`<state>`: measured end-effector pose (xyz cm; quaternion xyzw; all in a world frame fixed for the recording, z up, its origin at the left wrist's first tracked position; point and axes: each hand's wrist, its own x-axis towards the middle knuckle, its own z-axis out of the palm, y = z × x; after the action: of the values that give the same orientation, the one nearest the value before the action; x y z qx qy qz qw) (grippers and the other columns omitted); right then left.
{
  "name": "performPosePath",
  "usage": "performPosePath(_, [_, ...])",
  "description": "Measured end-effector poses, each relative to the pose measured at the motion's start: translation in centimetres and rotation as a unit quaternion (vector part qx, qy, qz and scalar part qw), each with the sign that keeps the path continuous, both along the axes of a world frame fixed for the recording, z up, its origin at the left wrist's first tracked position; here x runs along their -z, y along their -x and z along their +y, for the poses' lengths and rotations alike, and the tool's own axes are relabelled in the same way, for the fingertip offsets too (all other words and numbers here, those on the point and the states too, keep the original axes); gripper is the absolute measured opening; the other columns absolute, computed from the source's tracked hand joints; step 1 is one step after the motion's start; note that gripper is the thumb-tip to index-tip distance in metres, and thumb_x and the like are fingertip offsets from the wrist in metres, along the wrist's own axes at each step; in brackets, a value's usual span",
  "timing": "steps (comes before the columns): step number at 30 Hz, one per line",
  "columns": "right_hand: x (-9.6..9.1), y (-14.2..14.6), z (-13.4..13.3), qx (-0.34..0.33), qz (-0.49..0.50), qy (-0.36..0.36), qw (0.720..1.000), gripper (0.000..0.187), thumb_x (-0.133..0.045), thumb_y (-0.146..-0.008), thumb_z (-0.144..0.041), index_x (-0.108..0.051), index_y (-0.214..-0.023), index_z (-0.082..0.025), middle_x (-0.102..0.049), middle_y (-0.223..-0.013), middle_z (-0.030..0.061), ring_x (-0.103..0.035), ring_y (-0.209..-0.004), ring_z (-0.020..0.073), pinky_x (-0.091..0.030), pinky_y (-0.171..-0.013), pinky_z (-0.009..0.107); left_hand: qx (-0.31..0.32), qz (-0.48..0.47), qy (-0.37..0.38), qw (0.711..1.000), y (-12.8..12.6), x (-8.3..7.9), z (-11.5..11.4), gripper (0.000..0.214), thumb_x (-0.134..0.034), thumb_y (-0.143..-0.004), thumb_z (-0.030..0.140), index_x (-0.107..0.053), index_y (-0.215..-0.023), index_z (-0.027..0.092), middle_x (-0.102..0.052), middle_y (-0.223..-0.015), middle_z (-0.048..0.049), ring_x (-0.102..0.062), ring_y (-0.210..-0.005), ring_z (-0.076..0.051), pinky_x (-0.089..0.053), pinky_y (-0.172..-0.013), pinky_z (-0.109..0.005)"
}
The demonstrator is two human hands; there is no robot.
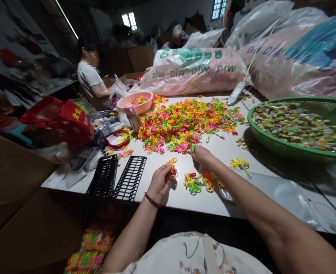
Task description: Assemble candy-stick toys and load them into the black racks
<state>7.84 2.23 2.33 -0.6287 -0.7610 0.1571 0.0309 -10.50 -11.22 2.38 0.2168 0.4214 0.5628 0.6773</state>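
My left hand (160,180), with a dark red bead bracelet (152,199) at its wrist, is closed on small orange and red plastic pieces (172,167) above the near part of the white table. At the front edge of a large heap of bright plastic pieces (182,121) is my right hand (201,155). Its fingers are pressed together and point into the heap; what they grip, if anything, is hidden. Between my forearms lies a small cluster of green, yellow and orange pieces (195,183). A yellow bunch (239,163) sits right of my right forearm.
Black plastic racks (130,177) lie at left. Behind them stand a pink-capped bottle (133,118) and a pink basin (148,103). A green basket (282,140) of small wrapped items fills the right. Large plastic sacks (196,76) line the back; a person (90,76) works at far left.
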Motion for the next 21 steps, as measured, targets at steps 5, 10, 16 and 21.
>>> performPosePath(5, [-1.4,-0.2,-0.8,0.016,0.089,0.005,0.996,0.015,-0.066,-0.079,-0.026,-0.064,-0.088,-0.014,-0.069,-0.077,0.0112,-0.064,-0.078,0.0217,-0.043,-0.066,0.025,-0.067,0.002,0.004,0.998,-0.9,-0.1,-1.5,0.030,-0.078,-0.067,0.029,-0.054,-0.073,0.013,-0.065,-0.066,-0.0033,-0.054,-0.053,-0.007,-0.041,-0.052,-0.019])
performPosePath(10, [-2.2,-0.4,-5.0,0.007,0.210,-0.016,0.978,0.016,-0.053,-0.087,-0.030,-0.057,-0.098,-0.019,-0.067,-0.085,0.0051,-0.060,-0.073,0.0156,-0.043,-0.064,0.023,-0.096,-0.017,0.020,0.995,-1.2,-0.3,-2.6,0.035,-0.080,-0.062,0.024,-0.054,-0.082,0.013,-0.065,-0.066,-0.0029,-0.056,-0.056,-0.009,-0.043,-0.057,-0.021])
performPosePath(16, [-2.0,-0.6,-13.3,-0.012,0.514,0.133,0.847,0.031,-0.059,-0.084,-0.050,-0.053,-0.080,-0.020,-0.050,-0.064,-0.0051,-0.042,-0.052,0.0085,-0.032,-0.048,0.020,-0.025,-0.024,-0.023,0.999,-2.3,-1.8,-3.7,0.032,-0.070,-0.078,0.039,-0.048,-0.082,0.017,-0.055,-0.061,0.0034,-0.047,-0.052,-0.006,-0.039,-0.052,-0.019])
performPosePath(21, [-2.8,-0.6,-17.2,0.004,0.533,0.184,0.826,0.038,-0.057,-0.085,-0.055,-0.052,-0.075,-0.018,-0.046,-0.062,-0.0049,-0.035,-0.051,0.0070,-0.026,-0.045,0.021,-0.013,0.096,-0.064,0.993,-4.0,-2.5,-4.8,0.035,-0.056,-0.086,0.051,-0.044,-0.079,0.019,-0.049,-0.054,0.0056,-0.039,-0.043,-0.005,-0.032,-0.043,-0.017])
